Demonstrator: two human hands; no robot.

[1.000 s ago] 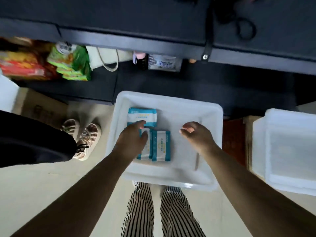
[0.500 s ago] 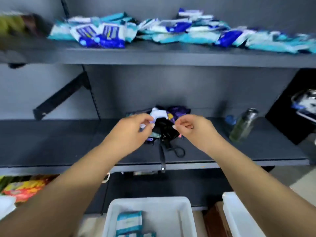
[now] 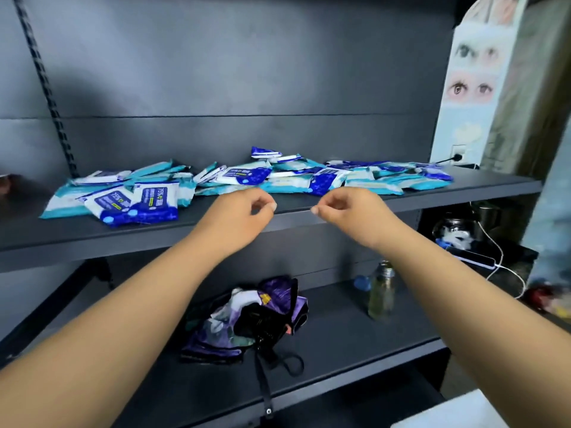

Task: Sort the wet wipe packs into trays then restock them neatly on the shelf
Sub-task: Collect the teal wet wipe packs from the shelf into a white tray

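Several wet wipe packs (image 3: pixel 247 177), teal-and-white and dark blue, lie in a loose heap along the dark upper shelf (image 3: pixel 77 233). My left hand (image 3: pixel 244 211) and my right hand (image 3: pixel 346 210) are both raised in front of the shelf's front edge, just below the heap. Their fingers are loosely curled and hold nothing. Neither hand touches a pack. A corner of a white tray (image 3: pixel 457 412) shows at the bottom right.
On the lower shelf (image 3: pixel 355 344) lie a purple patterned bag with a black strap (image 3: pixel 247 319), a glass bottle (image 3: pixel 381 295) and a small blue object. To the right stand a kettle (image 3: pixel 454 230), a power strip with white cables, and a printed display board (image 3: pixel 475 78).
My view has swung up from the tray on the floor to the upper shelf. Both hands have risen from the tray to the shelf's front edge, empty.
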